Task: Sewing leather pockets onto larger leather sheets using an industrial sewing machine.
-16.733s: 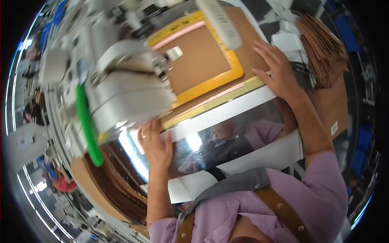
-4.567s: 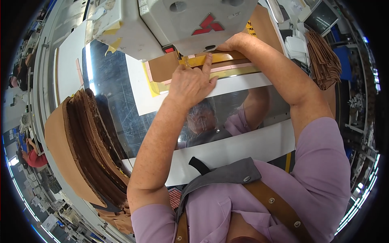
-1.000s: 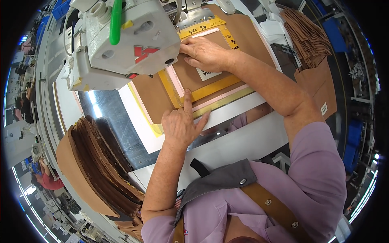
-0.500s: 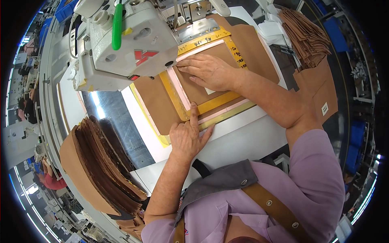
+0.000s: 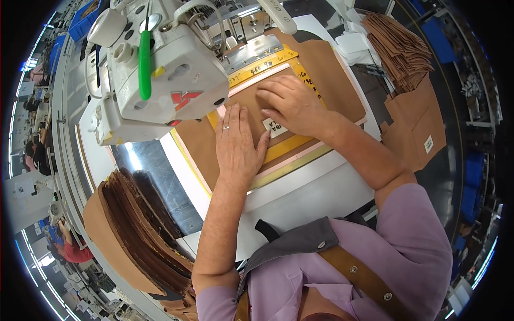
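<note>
The background is a workshop with rows of equipment, lit by strip lamps, where a co-worker in a red top (image 5: 77, 251) sits at the far left. A worktable with a scratched metal surface (image 5: 179, 187) fills the middle, and a white sheet (image 5: 305, 184) lies over part of it. The white head of an industrial sewing machine (image 5: 182, 80) stands at upper left of the work. A curved stack of brown panels (image 5: 115, 232) rests at the table's left edge; a fanned bundle of brown pieces (image 5: 399, 48) lies at upper right. The brown workpiece (image 5: 340, 77) is flat on the white sheet, beside the machine head and beneath a yellow rectangular frame (image 5: 292, 148) bearing handwritten marks. The left hand (image 5: 237, 140) is laid flat, fingers extended close together, across the frame's near left corner, fingertips over the workpiece inside. The right hand (image 5: 294, 104) is over the same inner area, fingers loosely bent, thumb apart from them; whether its fingertips press the material cannot be determined. A green handle (image 5: 144, 67) hangs in front of the machine head. A white printed label (image 5: 274, 128) lies between the hands, partly covered. A ring (image 5: 225, 127) is on a left-hand finger.
</note>
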Demonstrator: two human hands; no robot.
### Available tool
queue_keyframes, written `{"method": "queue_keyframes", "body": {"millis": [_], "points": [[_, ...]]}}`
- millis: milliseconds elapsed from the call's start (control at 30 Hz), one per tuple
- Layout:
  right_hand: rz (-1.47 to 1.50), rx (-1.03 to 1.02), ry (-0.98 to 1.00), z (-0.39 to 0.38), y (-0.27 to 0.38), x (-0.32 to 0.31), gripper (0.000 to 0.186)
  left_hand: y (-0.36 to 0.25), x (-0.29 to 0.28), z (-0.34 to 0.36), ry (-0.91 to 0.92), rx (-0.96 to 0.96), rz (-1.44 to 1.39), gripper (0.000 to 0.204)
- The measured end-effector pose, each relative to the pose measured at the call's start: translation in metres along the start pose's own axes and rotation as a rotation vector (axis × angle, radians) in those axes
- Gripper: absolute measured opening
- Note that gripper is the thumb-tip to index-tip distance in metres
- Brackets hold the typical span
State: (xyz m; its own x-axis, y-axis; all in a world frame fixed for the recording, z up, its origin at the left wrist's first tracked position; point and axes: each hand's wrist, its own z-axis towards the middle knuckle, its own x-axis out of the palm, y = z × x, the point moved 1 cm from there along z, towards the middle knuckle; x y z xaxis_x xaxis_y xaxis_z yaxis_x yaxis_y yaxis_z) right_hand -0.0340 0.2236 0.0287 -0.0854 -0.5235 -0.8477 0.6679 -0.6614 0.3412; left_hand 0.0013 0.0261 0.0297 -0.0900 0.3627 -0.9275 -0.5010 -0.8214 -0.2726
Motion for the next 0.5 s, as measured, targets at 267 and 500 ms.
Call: {"method": "queue_keyframes", "body": {"millis": [267, 500], "points": [[-0.217, 0.277, -0.082, -0.02, -0.007, -0.008, 0.052, 0.003, 0.005, 0.011, 0.088, 0.001, 0.045, 0.068], [-0.278, 0.316, 0.055, -0.019, -0.006, -0.005, 0.063, 0.003, 0.002, 0.01, 0.149, -0.027, 0.124, 0.067]]}}
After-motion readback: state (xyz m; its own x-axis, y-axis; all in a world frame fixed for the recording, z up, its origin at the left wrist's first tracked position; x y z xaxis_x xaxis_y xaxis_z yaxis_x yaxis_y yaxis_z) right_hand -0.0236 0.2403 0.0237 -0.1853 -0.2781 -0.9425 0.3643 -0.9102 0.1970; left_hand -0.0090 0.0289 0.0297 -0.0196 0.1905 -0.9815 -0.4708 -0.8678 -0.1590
